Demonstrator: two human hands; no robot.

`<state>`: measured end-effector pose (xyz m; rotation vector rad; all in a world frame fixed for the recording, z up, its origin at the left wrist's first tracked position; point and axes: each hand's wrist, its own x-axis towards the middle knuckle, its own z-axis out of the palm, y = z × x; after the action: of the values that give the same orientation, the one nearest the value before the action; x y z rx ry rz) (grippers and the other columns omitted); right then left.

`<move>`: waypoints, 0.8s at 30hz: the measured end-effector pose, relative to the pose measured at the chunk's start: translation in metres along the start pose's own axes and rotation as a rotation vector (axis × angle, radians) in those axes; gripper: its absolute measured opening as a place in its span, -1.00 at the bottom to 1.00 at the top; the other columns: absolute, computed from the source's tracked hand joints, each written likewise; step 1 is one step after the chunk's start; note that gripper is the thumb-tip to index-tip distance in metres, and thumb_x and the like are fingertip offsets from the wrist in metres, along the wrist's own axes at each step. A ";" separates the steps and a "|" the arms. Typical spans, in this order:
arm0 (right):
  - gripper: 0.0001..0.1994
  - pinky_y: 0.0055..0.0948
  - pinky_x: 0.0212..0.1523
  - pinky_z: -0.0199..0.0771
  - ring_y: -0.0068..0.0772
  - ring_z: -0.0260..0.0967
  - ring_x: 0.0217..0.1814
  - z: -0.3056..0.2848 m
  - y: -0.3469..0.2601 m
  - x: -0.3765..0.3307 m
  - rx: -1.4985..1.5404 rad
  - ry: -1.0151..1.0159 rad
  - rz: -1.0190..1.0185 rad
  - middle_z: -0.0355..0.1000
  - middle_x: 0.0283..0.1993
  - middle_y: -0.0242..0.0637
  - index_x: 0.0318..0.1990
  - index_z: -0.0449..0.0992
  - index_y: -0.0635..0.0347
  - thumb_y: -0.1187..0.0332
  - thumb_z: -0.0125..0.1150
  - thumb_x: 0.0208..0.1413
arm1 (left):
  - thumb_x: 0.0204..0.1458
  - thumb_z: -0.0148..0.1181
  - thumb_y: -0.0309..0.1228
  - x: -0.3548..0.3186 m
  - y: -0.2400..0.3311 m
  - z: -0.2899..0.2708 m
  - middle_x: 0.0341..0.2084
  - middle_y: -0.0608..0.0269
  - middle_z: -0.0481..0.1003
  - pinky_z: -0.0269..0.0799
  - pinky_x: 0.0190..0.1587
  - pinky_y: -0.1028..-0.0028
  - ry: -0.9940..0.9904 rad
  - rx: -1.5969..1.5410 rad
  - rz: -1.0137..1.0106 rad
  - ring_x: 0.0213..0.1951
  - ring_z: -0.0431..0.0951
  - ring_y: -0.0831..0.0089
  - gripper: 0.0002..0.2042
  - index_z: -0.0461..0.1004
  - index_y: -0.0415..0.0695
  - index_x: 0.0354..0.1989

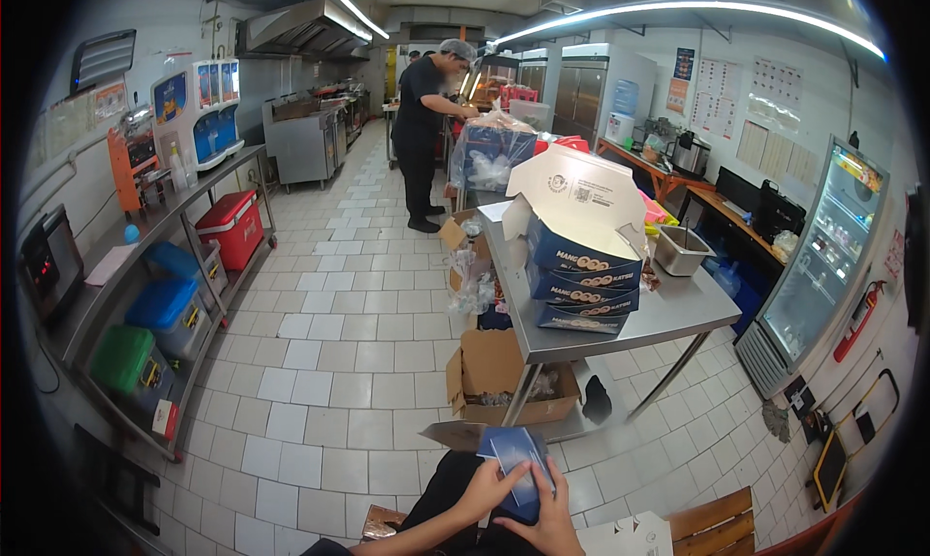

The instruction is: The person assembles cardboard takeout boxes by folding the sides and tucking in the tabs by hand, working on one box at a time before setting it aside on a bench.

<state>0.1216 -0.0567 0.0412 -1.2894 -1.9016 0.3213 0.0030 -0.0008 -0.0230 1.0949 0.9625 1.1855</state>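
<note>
Above my lap is a blue cardboard food box [513,446], partly folded, with white showing along its panel edges. My left hand [492,490] grips it from the left, thumb pressed on a blue panel. On the opposite side my right hand [548,517] holds the same box, its fingers along the right panel. The hands hide much of the lower part. Ahead, a stack of similar blue boxes [581,293] stands on a steel table [668,314], the top one with its pale lid [572,183] raised. Beside my right hand lies a flat white box blank [620,537] on a wooden slatted seat [712,529].
Under the steel table sits an open brown carton [494,367] with plastic bags. A steel pan [681,253] stands at the table's right. A person in dark clothes [419,120] works farther back. Left is a shelf rack [184,202] with lidded bins; right, a glass-door fridge [814,265].
</note>
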 end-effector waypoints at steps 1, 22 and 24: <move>-0.37 -0.22 0.09 0.24 -0.01 0.20 0.13 0.001 -0.003 0.001 -0.089 -0.018 -0.030 0.16 0.12 0.08 0.14 0.20 0.24 0.40 0.29 -0.16 | 0.08 0.09 -0.30 0.000 0.009 0.002 -0.47 0.26 0.50 0.37 -0.51 0.60 0.006 -0.219 -0.068 -0.49 0.46 0.64 -0.74 0.44 -0.30 -0.28; -0.48 -0.22 -0.06 0.34 -0.02 0.31 -0.02 0.037 0.060 0.032 0.313 0.108 -0.330 0.31 -0.02 0.03 0.04 0.24 0.17 0.04 0.12 0.04 | 0.04 0.13 -0.37 0.023 -0.011 -0.035 -0.21 0.24 0.44 0.43 -0.02 0.40 0.004 -1.024 -0.403 -0.12 0.47 0.44 -0.79 0.34 -0.11 -0.17; -0.48 -0.21 0.02 0.28 0.01 0.21 0.07 0.031 0.058 0.024 0.183 -0.035 -0.294 0.19 0.08 0.05 0.05 0.27 0.15 0.28 0.25 -0.10 | 0.05 0.13 -0.36 0.021 -0.016 -0.039 -0.24 0.25 0.45 0.45 -0.06 0.40 0.028 -1.007 -0.424 -0.15 0.49 0.43 -0.80 0.34 -0.10 -0.18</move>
<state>0.1341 -0.0033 -0.0024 -0.8761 -2.0073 0.3564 -0.0287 0.0250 -0.0473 0.0621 0.4507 1.1058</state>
